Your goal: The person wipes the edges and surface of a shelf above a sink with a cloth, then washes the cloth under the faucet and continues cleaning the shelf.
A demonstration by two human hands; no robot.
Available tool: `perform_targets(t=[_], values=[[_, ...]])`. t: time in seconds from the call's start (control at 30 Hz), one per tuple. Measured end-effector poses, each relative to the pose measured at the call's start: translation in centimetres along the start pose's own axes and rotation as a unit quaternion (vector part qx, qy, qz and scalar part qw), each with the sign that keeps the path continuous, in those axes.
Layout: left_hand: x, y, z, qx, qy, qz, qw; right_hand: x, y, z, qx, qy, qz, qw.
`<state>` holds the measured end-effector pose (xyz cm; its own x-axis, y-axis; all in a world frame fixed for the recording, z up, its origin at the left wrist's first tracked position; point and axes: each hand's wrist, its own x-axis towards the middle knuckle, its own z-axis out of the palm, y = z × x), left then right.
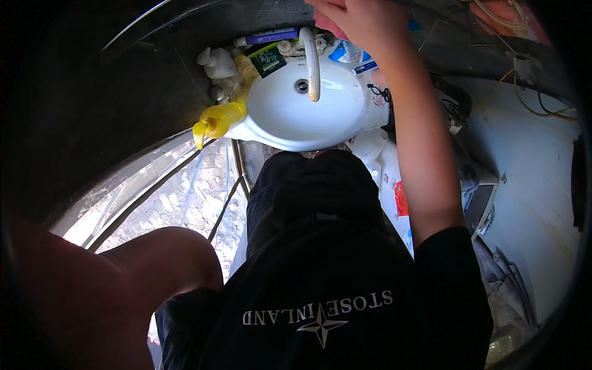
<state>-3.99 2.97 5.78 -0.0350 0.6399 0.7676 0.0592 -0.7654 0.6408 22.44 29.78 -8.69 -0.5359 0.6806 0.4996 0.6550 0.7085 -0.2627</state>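
My right hand (363, 21) is at the top edge, its fingers closed on a pink cloth (329, 27), beyond the white washbasin (296, 125). Below and left of the hand, a curved white faucet spout (313, 69) reaches over the basin. A blue and white packet (347, 52) and a blue and white tube (365, 67) lie on the basin's right rim, close to my forearm. My left arm is bent at the lower left; my left hand is out of view.
Left of the basin stand a yellow pump bottle (222, 119) and a white pump bottle (218, 63). A purple tube (273, 35) and a green packet (268, 60) lie behind it. Cables (545, 108) hang at the right, and a framed clear panel (185, 194) stands at the left.
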Motion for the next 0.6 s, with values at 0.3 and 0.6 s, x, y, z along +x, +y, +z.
perform_targets(t=[0.3,0.6], values=[[1.5,2.1,-1.5,0.043,-0.017,0.007,0.999,-0.4,0.1,1.3,0.009,0.058,0.002,0.998],[1.1,0.7,-1.2,0.04,-0.011,0.014,0.999,-0.3,0.1,0.7,0.043,0.021,0.017,0.999]])
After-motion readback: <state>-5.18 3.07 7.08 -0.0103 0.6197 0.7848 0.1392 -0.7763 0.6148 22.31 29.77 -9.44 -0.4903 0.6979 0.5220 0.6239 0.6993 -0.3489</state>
